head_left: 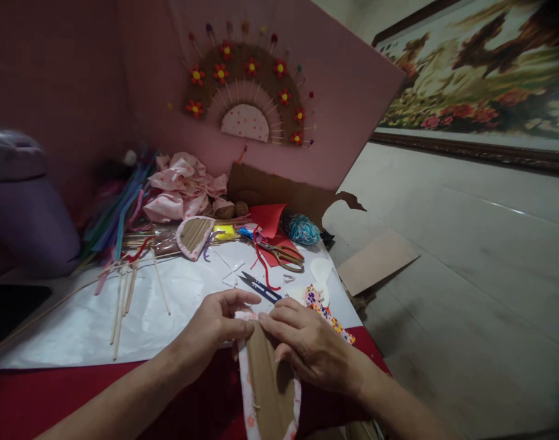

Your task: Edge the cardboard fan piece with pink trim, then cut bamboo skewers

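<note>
Both my hands hold a brown cardboard piece edged with pink floral fabric [268,385] at the table's front edge. My left hand [213,327] pinches its top left corner, fingers closed on the fabric edge. My right hand [307,348] presses on its top right side, fingers curled over the cardboard. Just beyond my fingers lies a small blue-handled thread snip [260,286]. A strip of patterned fabric [328,315] lies right of my right hand.
White paper [77,324] covers a red table. On it lie wooden sticks [123,299], brass scissors [284,253], a similar fabric-edged piece [194,235], red paper, blue yarn [302,230], pink cloth and pipe cleaners. A pink board with a flowered fan [247,91] stands behind. The tiled floor is at right.
</note>
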The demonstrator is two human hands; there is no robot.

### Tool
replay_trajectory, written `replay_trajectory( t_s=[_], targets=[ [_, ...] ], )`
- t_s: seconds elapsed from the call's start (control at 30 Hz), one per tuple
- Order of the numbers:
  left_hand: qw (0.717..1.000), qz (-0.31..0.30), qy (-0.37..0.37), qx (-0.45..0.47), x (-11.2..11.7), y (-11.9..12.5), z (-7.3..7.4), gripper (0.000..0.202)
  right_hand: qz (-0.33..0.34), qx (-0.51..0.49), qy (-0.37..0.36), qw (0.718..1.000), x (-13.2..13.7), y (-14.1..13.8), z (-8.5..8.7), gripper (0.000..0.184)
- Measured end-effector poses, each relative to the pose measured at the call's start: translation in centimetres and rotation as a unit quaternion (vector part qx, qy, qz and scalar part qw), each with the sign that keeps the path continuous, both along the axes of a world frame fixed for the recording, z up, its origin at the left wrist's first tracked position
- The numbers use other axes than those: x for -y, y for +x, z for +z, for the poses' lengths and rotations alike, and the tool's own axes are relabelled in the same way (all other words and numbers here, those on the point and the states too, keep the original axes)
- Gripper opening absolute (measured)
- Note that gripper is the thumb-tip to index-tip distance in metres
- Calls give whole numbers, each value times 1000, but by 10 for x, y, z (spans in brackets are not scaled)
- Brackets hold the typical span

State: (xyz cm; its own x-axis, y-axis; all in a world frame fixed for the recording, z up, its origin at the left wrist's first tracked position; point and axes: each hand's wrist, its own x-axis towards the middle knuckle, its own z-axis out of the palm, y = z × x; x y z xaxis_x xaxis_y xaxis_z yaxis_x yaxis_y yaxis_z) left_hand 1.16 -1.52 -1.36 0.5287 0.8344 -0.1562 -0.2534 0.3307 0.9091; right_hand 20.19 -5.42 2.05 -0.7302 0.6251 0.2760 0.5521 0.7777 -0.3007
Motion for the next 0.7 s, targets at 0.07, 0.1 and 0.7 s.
replay_trajectory(
  t_s=[0.07, 0.1, 0.7],
  targets=[
    [1000, 7, -5, -3, 1, 1, 3, 39, -3, -8, 17, 1000, 0, 3, 0, 52],
    [1000, 10, -7, -2, 1, 1, 4, 39, -17, -27, 29, 999, 0, 4, -1, 52],
    [999, 33, 22, -15, -4, -5, 4, 42, -149, -188, 35, 970, 10, 8, -6, 50]
  ],
)
